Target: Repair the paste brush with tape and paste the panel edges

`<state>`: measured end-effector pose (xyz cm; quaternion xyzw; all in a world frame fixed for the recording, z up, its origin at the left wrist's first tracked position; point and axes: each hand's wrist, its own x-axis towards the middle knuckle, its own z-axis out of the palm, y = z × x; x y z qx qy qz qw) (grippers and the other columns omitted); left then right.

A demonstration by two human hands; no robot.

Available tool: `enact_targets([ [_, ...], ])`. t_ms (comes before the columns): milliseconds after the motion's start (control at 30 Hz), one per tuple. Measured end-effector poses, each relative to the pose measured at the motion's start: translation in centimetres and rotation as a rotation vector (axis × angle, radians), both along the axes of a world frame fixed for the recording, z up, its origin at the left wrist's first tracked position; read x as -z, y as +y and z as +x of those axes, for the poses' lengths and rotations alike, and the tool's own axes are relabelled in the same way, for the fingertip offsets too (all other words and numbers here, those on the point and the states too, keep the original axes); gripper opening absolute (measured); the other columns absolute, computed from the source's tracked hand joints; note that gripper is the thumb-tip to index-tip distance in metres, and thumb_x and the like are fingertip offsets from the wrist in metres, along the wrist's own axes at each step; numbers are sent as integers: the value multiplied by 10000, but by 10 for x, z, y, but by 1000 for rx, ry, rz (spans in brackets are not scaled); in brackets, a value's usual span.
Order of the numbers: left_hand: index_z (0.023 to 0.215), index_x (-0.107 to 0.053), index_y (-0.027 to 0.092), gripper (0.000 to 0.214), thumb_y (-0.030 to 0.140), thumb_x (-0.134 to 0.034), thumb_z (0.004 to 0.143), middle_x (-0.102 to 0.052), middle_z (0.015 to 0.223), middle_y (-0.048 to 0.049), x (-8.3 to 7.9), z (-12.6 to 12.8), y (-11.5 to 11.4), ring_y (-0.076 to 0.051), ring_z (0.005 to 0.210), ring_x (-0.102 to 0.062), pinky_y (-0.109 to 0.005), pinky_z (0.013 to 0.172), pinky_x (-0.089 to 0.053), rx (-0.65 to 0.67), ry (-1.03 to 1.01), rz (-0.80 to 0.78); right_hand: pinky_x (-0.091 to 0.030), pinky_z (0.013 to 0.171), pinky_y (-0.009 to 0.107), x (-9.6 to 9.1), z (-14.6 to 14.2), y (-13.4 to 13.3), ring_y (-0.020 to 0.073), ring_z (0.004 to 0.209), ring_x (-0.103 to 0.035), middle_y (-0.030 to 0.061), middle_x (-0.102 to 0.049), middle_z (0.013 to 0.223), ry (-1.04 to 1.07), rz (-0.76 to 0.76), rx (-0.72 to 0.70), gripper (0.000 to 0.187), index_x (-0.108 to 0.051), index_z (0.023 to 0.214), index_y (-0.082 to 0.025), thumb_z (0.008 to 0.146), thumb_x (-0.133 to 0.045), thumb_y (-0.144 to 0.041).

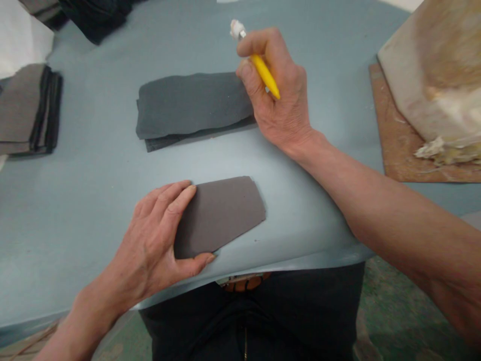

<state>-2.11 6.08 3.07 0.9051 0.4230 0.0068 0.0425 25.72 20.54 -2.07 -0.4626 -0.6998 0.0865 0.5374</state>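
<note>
My left hand [161, 235] grips a flat grey-brown piece of material [225, 213] by its left end, fingers along the far edge and thumb at the near edge. That piece lies on the table near the front edge, its cut corners pointing right. Between the thumb and fingers of my right hand [280, 85] is a small yellow-handled brush [266, 75], with a white, clotted tip pointing up and away. Below this hand lies a small stack of dark grey pieces [191, 105], its right end partly hidden by the hand.
Stacked grey and black pieces [26, 110] stand at the left edge, with dark material [93, 20] behind. On the right, a stained whitish container [409, 65] with crusted residue lies tilted over a brown board [391, 150]. The blue-grey table's [300, 245] front edge meets my body.
</note>
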Motion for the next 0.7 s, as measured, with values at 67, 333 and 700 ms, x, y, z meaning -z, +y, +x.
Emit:
enact_targets([
  [67,1626,-236,223,1034,514,-750,778,-499,1549,-214,0,1,2,-445,1397,-522,-615,1164,-453,26,-5,-4,-572,909,295,2,-1,2,149,858,-656,-37,-687,1046,29,26,-23,70,-499,1116,-344,1082,-458,-299],
  [333,1560,-343,145,1018,465,-779,698,-521,1525,-263,-2,3,8,-471,1375,-526,-635,1157,-437,119,-9,-14,-588,790,342,5,-2,3,192,727,-633,-18,-653,875,98,11,22,66,-582,1088,-318,1046,-559,-363],
  [700,1548,-380,165,1015,475,-800,677,-488,1610,-239,-3,2,1,-440,1465,-481,-614,1235,-357,69,-32,-49,-604,825,365,6,-4,5,203,831,-735,7,-761,960,144,25,-26,110,-640,1096,-288,993,-637,-326],
])
